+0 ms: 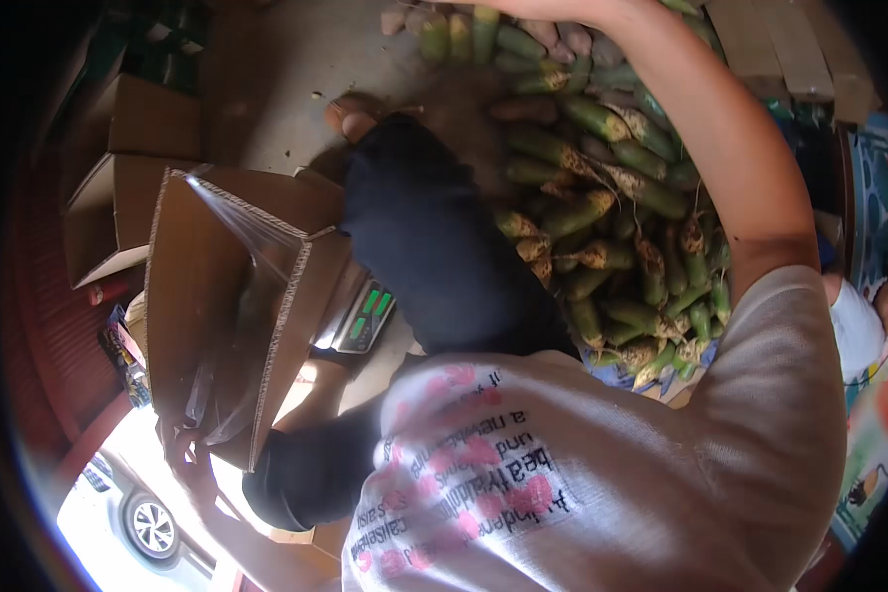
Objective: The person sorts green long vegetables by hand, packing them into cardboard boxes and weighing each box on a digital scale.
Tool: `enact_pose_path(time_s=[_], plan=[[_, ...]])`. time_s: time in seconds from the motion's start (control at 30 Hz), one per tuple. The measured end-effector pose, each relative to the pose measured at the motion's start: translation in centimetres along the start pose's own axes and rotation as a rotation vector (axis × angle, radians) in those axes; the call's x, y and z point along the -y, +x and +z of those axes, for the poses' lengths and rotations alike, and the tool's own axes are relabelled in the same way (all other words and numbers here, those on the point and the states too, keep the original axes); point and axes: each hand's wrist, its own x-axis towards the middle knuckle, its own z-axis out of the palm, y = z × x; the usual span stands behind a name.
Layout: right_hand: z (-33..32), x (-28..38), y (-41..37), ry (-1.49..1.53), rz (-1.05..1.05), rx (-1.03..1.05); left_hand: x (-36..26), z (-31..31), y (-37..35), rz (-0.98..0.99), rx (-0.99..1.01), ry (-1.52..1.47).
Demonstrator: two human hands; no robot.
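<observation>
An open cardboard box stands at the left, lined with a clear plastic bag. My left hand is at the box's near rim, its fingers curled over the edge where the liner comes up. Beyond the top edge of the view reaches my right arm, above a pile of green radishes; only a sliver of my right hand shows and its fingers are hidden. Beside the box, a scale shows lit green displays. The box's bottom is too dark to make out.
More cardboard boxes stand at the far left. Flattened cardboard lies at the upper right. My dark-trousered legs are between the box and the pile. Another person's white sleeve shows at the right. A car wheel appears at the lower left.
</observation>
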Motion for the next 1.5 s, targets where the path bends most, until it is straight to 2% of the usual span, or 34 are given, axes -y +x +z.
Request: enact_pose_path(time_s=[0.03, 0.07, 0.1, 0.13, 0.17, 0.2, 0.3, 0.33, 0.4, 0.5, 0.57, 0.67, 0.8, 0.9, 0.93, 1.0, 1.07, 1.1, 1.17, 1.23, 1.3, 1.37, 1.4, 1.47, 1.5], plan=[[0.7, -5.5, -0.3, -0.056, 0.17, -0.04, -0.2, 0.0, -0.1, -0.034, 0.021, -0.025], [1.1, -7.4, -3.0, -0.071, 0.39, -0.036, 0.8, 0.2, -0.9, -0.08, 0.009, -0.016], [1.7, -9.9, -5.2, -0.063, 0.486, -0.055, 0.5, -0.1, -0.8, -0.095, 0.033, 0.03], [4.5, -18.0, -6.8, -0.119, 0.062, -0.207, 0.0, -0.4, -0.7, -0.109, 0.053, 0.077], [6.1, -22.2, -8.7, -0.095, 0.245, -0.116, -0.2, -0.8, -0.6, -0.124, 0.073, 0.125], [7.5, -22.3, -10.8, -0.155, 0.449, -0.098, 0.5, -1.0, -1.1, -0.075, 0.033, 0.147], [12.5, -26.6, -14.4, -0.098, 0.715, 0.064, -3.7, -2.0, 0.7, 0.018, -0.017, 0.151], [14.2, -26.8, -15.1, -0.102, 0.743, 0.066, -3.8, -1.9, 0.8, 0.016, -0.085, 0.126], [16.7, -27.3, -16.1, -0.224, 0.718, 0.088, -4.3, -1.7, 1.0, 0.009, -0.219, 0.078], [19.4, -27.3, -15.5, -0.278, 0.763, 0.216, -7.0, -1.6, 1.3, -0.089, -0.278, 0.099], [19.7, -25.4, -14.4, -0.308, 0.752, 0.312, -6.7, -2.0, 1.0, -0.06, -0.248, 0.166], [25.5, -26.7, -14.2, -0.233, 0.424, 0.159, -6.6, -1.3, 1.1, -0.01, -0.283, 0.187], [32.7, -24.2, -12.2, -0.203, 0.319, 0.257, -6.8, 0.3, 1.9, 0.002, -0.318, 0.135], [40.4, -25.2, -11.7, -0.358, 0.404, 0.209, -5.9, 0.7, 2.1, 0.109, -0.316, 0.171], [40.5, -24.8, -11.9, -0.335, 0.424, 0.149, -5.8, 0.2, 2.1, 0.176, -0.256, 0.236], [40.1, -23.6, -12.5, -0.292, 0.457, 0.032, -6.2, -0.1, 1.7, 0.059, -0.321, 0.009], [36.3, -22.4, -14.0, -0.201, 0.482, -0.033, -7.6, -0.4, 1.7, -0.125, -0.313, 0.011], [34.4, -22.5, -15.2, -0.159, 0.493, -0.066, -6.8, -0.3, 1.4, -0.127, -0.327, -0.001], [32.3, -24.0, -18.6, -0.28, 0.47, -0.074, -4.4, -0.3, 0.4, -0.134, -0.355, -0.024], [29.2, -26.7, -21.7, -0.298, 0.601, 0.061, -5.2, 1.0, 0.6, -0.168, -0.401, -0.085], [27.2, -29.3, -24.0, -0.532, 0.636, 0.087, -6.4, 1.9, 1.1, -0.132, -0.435, -0.06], [26.1, -31.8, -25.3, -0.607, 0.442, 0.013, -7.9, 3.2, 2.1, -0.015, -0.476, 0.029], [25.9, -32.5, -25.1, -0.636, 0.368, 0.039, -10.2, 3.7, 2.9, -0.04, -0.524, 0.043], [25.6, -34.0, -24.6, -0.694, 0.223, 0.087, -11.1, 3.6, 3.2, -0.049, -0.534, 0.044], [25.5, -34.3, -23.8, -0.683, 0.204, 0.191, -11.3, 3.4, 3.2, -0.052, -0.537, 0.045]])
